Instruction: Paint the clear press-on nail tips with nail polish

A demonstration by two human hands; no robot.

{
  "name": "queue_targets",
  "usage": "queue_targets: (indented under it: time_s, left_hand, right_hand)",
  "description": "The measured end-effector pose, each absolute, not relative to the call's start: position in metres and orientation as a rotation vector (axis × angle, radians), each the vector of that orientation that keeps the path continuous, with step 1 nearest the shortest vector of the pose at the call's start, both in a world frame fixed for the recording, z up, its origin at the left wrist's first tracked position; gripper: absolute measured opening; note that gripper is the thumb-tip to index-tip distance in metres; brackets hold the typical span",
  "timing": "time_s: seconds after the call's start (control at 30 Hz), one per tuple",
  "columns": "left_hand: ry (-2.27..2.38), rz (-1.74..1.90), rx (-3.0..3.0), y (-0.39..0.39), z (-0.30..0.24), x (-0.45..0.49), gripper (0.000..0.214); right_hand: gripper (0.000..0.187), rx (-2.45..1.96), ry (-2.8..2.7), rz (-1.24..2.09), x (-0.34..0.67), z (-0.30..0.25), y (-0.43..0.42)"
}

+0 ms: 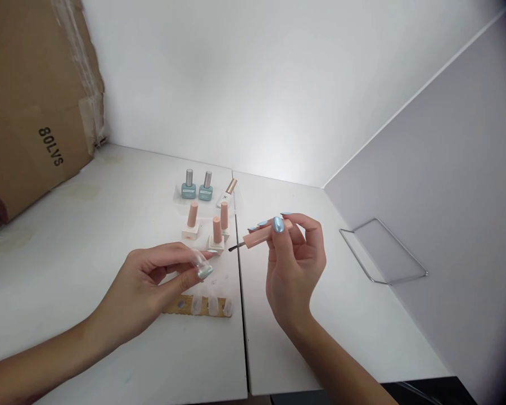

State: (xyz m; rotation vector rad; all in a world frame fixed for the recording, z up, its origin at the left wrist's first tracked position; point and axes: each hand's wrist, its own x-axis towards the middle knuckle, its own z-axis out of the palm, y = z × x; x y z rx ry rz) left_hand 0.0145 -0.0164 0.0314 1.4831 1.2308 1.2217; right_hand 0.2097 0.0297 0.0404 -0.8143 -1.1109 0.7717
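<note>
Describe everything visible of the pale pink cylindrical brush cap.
The pale pink, plastic-looking cylindrical cap is held above the white table by the right hand, which partly covers it. It tilts, its left end lower in view; from there a thin dark stem projects, ending in a dark brush tip.

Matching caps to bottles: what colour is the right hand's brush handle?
The brush handle is peach pink, clearest in the head view.

Left hand [158,275] in a pinch, right hand [293,270] (fingers curled) nearby.
</note>
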Motion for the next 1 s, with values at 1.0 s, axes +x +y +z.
queue_targets:
  time_s: [1.0]
  left_hand:
    - [1.279,1.286,1.423,-0.0153,0.0346,0.0200,0.004]
  right_hand:
    - [0.020,-0.846,-1.106,0.779,0.2124,0.0339,0.0310]
